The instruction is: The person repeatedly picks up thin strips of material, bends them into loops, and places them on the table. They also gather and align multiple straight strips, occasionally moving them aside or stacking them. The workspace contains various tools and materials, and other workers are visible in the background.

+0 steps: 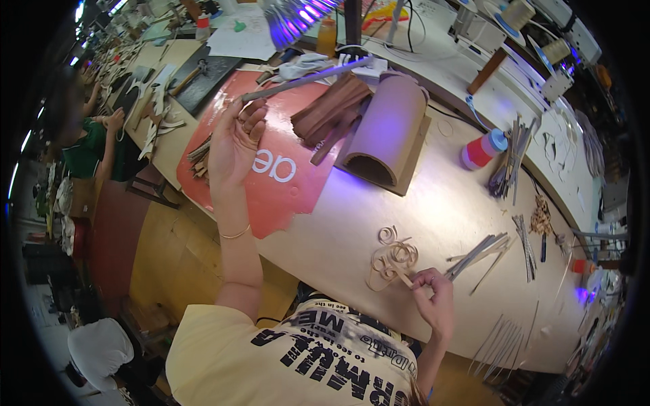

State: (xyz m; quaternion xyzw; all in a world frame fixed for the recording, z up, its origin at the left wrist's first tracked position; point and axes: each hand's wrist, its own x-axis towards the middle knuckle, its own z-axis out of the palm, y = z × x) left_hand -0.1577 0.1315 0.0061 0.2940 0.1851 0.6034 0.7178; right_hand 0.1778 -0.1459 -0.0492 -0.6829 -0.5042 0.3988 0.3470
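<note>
My left hand [237, 145] is raised over a red printed sheet [305, 193]. Its fingers are closed on one end of a long grey strip [305, 79], which slants away to the upper right. Low over the table, my right hand [435, 298] pinches the end of a thin tan strip [403, 276]. That strip runs into a loose heap of curled tan strips [394, 256] beside the fingertips. Just right of this hand lies a bunch of grey strips [479, 252], fanned out on the tabletop.
A brown half-round form [391, 128] stands on a board, with dark brown pieces [332, 108] to its left. Farther right are a red bottle with a blue cap [484, 149] and bundled grey strips [514, 159]. Another person in green [91, 149] sits at the far left.
</note>
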